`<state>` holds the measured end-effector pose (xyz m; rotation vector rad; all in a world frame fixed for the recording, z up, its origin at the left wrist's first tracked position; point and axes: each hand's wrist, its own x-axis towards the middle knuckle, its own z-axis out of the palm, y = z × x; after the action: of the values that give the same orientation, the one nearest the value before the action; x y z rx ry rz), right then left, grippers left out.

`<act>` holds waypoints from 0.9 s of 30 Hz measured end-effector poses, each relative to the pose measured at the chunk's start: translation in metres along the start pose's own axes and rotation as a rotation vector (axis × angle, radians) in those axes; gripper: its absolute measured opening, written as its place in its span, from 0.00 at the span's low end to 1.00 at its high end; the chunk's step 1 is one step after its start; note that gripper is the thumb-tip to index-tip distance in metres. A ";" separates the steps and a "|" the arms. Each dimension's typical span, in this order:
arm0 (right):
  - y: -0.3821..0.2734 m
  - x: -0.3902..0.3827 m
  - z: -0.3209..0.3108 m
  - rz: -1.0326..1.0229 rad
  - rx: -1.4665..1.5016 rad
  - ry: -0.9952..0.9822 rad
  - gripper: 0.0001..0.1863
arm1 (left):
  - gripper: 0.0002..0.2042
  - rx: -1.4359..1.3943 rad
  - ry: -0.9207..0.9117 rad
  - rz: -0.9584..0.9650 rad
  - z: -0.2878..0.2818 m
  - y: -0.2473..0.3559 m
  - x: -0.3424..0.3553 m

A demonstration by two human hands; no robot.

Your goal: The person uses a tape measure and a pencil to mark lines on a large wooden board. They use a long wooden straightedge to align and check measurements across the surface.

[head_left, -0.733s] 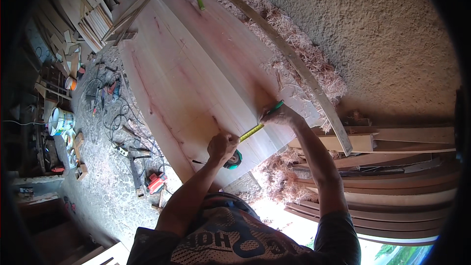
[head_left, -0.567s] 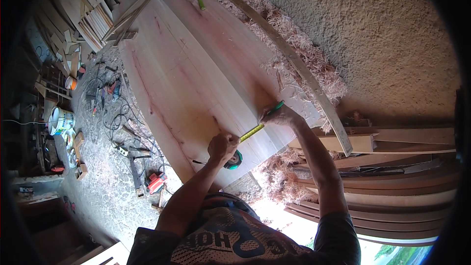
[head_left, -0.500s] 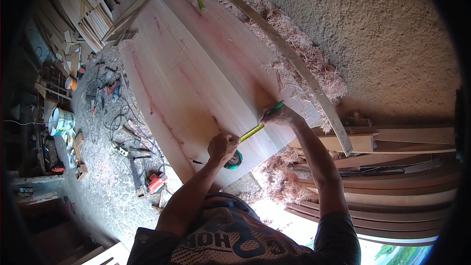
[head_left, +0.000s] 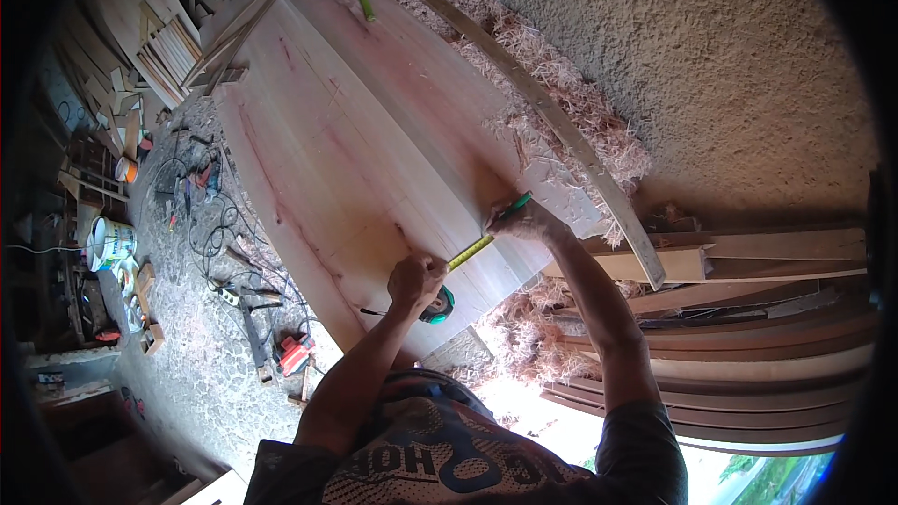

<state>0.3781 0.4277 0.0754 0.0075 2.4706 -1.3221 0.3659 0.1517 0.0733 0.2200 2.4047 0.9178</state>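
Wide pale boards with reddish streaks (head_left: pixel 355 150) lie side by side under my hands. My left hand (head_left: pixel 416 282) is closed around a green and black tape measure (head_left: pixel 438 307) near the boards' near end. A short length of yellow tape blade (head_left: pixel 470 252) stretches from it to my right hand (head_left: pixel 526 224), across the wood. My right hand is closed on a slim green marking stick, pencil or pen (head_left: pixel 516 205). Its fingertips are at the far end of the blade; whether they pinch the blade too is hidden.
A green-handled hammer (head_left: pixel 365 5) lies at the boards' far end. Along the right run a long thin wooden strip (head_left: pixel 552 117) and heaped shavings (head_left: pixel 599 122). Curved planks (head_left: pixel 748 355) are stacked right. Cables, a red power tool (head_left: pixel 296 353) and a white bucket (head_left: pixel 110 243) stand left.
The view has shifted slightly, so the boards and tools sit a little further left. Both hands keep their hold, with the tape still stretched between them.
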 end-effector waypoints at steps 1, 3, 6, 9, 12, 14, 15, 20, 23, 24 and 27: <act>0.001 -0.002 0.001 -0.003 0.023 0.008 0.02 | 0.15 0.033 -0.025 -0.014 0.001 -0.002 0.002; 0.006 -0.004 0.001 -0.038 0.294 0.067 0.03 | 0.15 0.088 -0.041 -0.018 0.000 0.002 0.001; 0.011 -0.009 0.006 -0.110 0.831 0.554 0.10 | 0.16 0.120 -0.059 -0.023 -0.004 0.005 -0.002; 0.027 -0.030 0.007 -0.052 0.654 0.795 0.13 | 0.17 0.167 -0.084 -0.008 -0.005 0.010 -0.001; 0.057 -0.050 0.025 -0.087 0.479 0.877 0.10 | 0.18 0.215 -0.046 0.129 0.011 0.019 -0.001; 0.061 -0.050 0.035 -0.195 0.434 0.878 0.11 | 0.18 0.178 -0.019 0.185 0.023 0.023 0.002; 0.056 -0.054 0.033 -0.194 0.405 0.874 0.14 | 0.18 0.125 -0.030 0.187 0.028 0.029 0.004; 0.076 -0.049 0.029 -0.197 0.282 1.041 0.18 | 0.17 0.106 -0.059 0.185 0.042 0.057 0.019; 0.069 -0.047 0.032 -0.164 0.263 1.103 0.19 | 0.17 0.146 -0.033 0.209 0.040 0.059 0.025; 0.067 -0.047 0.032 -0.157 0.252 1.126 0.19 | 0.17 0.134 -0.046 0.201 0.039 0.061 0.027; 0.064 -0.047 0.031 -0.122 0.208 1.163 0.18 | 0.16 0.116 -0.079 0.172 0.042 0.064 0.033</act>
<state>0.4413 0.4462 0.0223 0.9329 3.1995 -1.9967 0.3584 0.2350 0.0754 0.5045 2.3951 0.8280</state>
